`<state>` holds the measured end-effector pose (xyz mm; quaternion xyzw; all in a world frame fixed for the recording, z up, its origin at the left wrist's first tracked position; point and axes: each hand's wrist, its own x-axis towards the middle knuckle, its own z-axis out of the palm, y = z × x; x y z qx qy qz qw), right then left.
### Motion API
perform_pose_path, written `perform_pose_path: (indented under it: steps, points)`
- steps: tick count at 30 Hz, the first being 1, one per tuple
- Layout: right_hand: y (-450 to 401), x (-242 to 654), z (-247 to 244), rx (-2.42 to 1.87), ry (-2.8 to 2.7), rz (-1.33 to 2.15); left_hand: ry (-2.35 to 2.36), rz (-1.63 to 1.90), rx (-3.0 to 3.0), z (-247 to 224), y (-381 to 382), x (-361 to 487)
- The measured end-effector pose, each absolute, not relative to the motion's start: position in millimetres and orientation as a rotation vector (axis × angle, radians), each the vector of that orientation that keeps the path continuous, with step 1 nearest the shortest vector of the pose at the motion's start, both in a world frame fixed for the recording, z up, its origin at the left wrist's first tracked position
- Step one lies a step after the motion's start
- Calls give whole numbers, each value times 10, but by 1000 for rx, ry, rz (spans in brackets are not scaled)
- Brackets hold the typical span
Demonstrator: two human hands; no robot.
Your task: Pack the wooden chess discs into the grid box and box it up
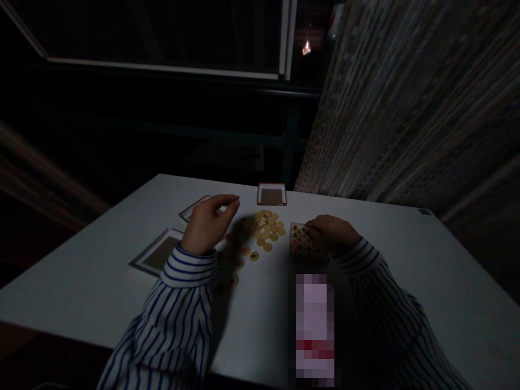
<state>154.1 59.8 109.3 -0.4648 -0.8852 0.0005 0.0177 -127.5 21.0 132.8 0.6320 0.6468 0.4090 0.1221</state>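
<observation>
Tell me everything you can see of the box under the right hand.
The box is small, shallow and boxy, with a thin pale rim; its material is too dark to tell. It lies flat on the white table, right of the loose discs. Round yellowish pieces, some with dark or reddish marks, sit packed inside. The right hand covers its far right part; any touch is unclear.

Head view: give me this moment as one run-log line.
left hand: left of loose discs, nothing visible in grasp; right hand: fingers at disc-filled box; loose discs: between hands, some heaped
</observation>
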Motion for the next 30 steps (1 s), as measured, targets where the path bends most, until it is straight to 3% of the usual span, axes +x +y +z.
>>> perform_pose_path:
  steps: [30]
  points:
    - [944, 409, 975, -1324, -3000, -12, 2045, 1064, 1853, 325, 419, -1767]
